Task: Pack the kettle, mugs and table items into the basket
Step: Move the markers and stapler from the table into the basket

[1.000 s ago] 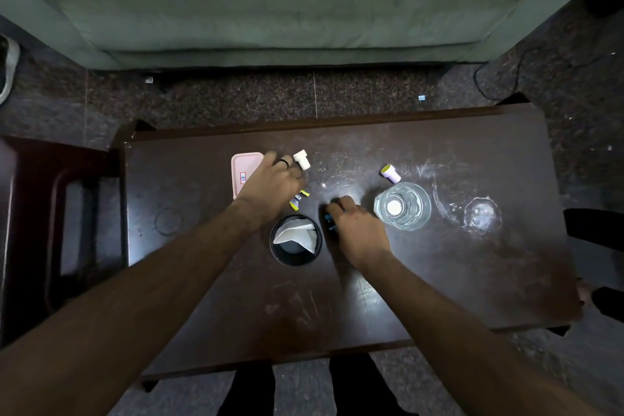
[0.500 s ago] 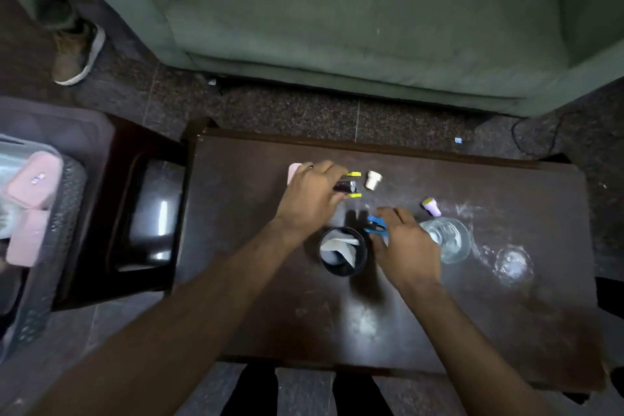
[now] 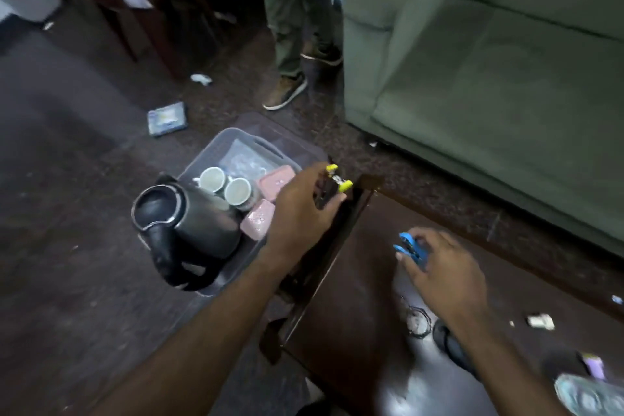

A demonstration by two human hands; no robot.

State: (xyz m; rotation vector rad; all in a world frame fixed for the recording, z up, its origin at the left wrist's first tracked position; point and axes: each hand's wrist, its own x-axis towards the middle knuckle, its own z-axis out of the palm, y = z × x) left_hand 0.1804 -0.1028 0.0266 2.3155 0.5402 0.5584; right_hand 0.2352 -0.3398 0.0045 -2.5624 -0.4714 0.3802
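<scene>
A clear plastic basket (image 3: 216, 147) stands on the floor left of the dark wooden table (image 3: 354, 331). In it are a black kettle (image 3: 202, 223), two white mugs (image 3: 226, 184) and two pink boxes (image 3: 266, 199). My left hand (image 3: 300, 209) hovers at the basket's right edge, shut on a small black item with yellow ends (image 3: 337, 177). My right hand (image 3: 442, 273) is over the table, shut on a blue item (image 3: 407, 246). Left on the table are a small white cap (image 3: 540, 321), a purple piece (image 3: 594, 365), a glass (image 3: 587, 395) and a black cup (image 3: 452, 344), mostly hidden by my right arm.
A green sofa (image 3: 489, 78) fills the right rear. Another person's legs and brown shoe (image 3: 285, 91) stand beside the sofa, behind the basket. A blue packet (image 3: 167, 118) lies on the floor to the left. Dark furniture (image 3: 141, 10) stands at the back left.
The view has swung left from the table to the basket. My left hand carried the yellow-ended item off the table toward the basket. My right hand lifted the blue item and moved left.
</scene>
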